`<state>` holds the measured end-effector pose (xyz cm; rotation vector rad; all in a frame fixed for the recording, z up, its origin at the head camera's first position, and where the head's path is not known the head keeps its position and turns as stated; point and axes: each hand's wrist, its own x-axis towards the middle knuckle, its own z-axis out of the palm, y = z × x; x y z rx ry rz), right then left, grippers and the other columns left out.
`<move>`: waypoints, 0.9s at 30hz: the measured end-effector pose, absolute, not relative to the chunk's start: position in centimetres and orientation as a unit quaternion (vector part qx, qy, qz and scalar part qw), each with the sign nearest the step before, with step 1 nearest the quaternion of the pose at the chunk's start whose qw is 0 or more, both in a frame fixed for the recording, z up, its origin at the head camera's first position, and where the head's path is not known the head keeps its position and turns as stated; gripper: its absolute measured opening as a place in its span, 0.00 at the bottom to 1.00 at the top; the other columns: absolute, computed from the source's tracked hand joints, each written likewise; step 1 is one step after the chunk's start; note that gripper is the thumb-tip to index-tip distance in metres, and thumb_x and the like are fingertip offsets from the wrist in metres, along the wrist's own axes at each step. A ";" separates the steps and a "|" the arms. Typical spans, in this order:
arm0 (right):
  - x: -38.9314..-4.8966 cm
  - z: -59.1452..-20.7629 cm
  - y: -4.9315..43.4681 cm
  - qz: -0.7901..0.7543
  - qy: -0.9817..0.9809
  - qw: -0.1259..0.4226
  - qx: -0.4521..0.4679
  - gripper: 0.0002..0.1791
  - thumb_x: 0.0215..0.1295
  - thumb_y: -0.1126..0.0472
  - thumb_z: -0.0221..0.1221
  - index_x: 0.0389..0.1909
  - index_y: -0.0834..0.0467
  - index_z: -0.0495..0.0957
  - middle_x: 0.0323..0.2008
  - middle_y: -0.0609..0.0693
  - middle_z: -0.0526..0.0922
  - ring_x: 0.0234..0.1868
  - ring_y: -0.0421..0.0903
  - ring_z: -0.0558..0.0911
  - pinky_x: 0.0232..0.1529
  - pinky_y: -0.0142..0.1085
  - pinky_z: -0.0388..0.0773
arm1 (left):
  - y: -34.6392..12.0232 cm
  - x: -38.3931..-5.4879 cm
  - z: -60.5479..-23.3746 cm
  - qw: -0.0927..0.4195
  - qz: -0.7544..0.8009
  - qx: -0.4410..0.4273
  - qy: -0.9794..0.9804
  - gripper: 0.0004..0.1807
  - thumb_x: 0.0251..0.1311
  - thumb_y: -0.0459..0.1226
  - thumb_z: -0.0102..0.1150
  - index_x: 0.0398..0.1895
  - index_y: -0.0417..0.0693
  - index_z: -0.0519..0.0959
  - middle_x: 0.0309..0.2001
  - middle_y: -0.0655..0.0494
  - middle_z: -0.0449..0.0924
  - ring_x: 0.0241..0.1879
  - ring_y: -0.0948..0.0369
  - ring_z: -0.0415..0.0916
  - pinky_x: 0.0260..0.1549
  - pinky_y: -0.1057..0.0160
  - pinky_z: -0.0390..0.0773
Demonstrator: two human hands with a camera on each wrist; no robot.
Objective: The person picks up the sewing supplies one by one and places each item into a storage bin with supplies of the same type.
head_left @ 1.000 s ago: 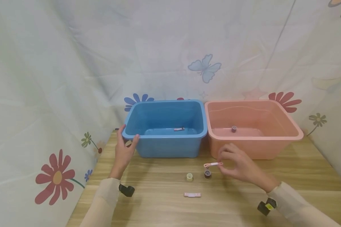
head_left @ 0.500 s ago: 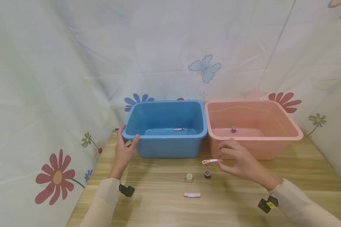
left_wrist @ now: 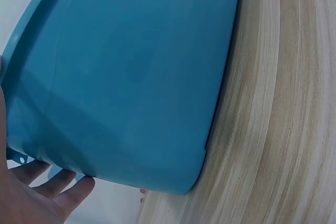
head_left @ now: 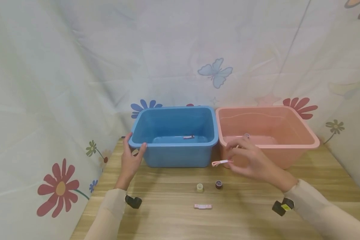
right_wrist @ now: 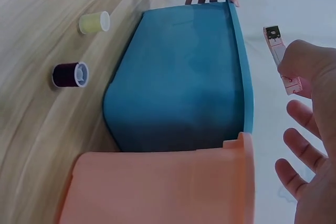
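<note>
My right hand (head_left: pixel 252 161) pinches a folded pink-and-white tape measure (head_left: pixel 222 162) between thumb and fingertips. It is in front of the pink tub (head_left: pixel 288 146), near where the two tubs meet. In the right wrist view the metal-tipped end of the tape measure (right_wrist: pixel 274 38) sticks out past the thumb, and the other fingers are spread. At the front left corner of the blue tub (head_left: pixel 174 155), my left hand (head_left: pixel 131 163) grips the rim, its thumb at the front and its fingers along the left side. The left wrist view has those fingers (left_wrist: pixel 55 187) against the outer wall.
A pale yellow thread spool (head_left: pixel 199 188) and a dark one (head_left: pixel 218 184) stand on the wooden table (head_left: pixel 168 220). Nearer lies another folded tape measure (head_left: pixel 202 206). Inside the blue tub is a tape measure (head_left: pixel 188 137); a spool (head_left: pixel 247 135) sits in the pink tub.
My right hand has lifted the tape measure from close by the dark spool, upward and slightly left toward the tubs. My left hand has stayed on the blue tub's corner.
</note>
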<state>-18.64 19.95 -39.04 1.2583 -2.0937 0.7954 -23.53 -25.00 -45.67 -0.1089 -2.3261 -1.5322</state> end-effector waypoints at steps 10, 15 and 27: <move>-19.3 -37.9 19.8 0.300 -0.800 0.258 0.451 0.14 0.49 0.66 0.72 0.37 0.51 0.85 0.50 0.51 0.83 0.54 0.50 0.76 0.54 0.41 0.75 | -25.2 -23.4 -45.8 0.176 -0.541 -0.033 -0.822 0.44 0.69 0.54 0.61 0.81 0.64 0.49 0.77 0.46 0.59 0.70 0.44 0.66 0.61 0.37 0.72; -19.9 -37.2 19.8 0.294 -0.805 0.251 0.449 0.14 0.48 0.67 0.74 0.35 0.51 0.85 0.50 0.52 0.83 0.53 0.49 0.76 0.55 0.34 0.74 | -25.1 -23.4 -45.5 0.168 -0.550 -0.031 -0.818 0.44 0.70 0.52 0.62 0.82 0.61 0.48 0.77 0.44 0.58 0.71 0.42 0.65 0.62 0.37 0.71; -21.9 -35.7 19.5 0.297 -0.793 0.267 0.461 0.12 0.48 0.68 0.72 0.34 0.53 0.85 0.47 0.51 0.83 0.52 0.50 0.75 0.52 0.36 0.72 | -23.6 -21.2 -42.1 0.156 -0.550 -0.034 -0.820 0.43 0.72 0.47 0.60 0.81 0.47 0.48 0.76 0.34 0.57 0.70 0.40 0.65 0.62 0.36 0.70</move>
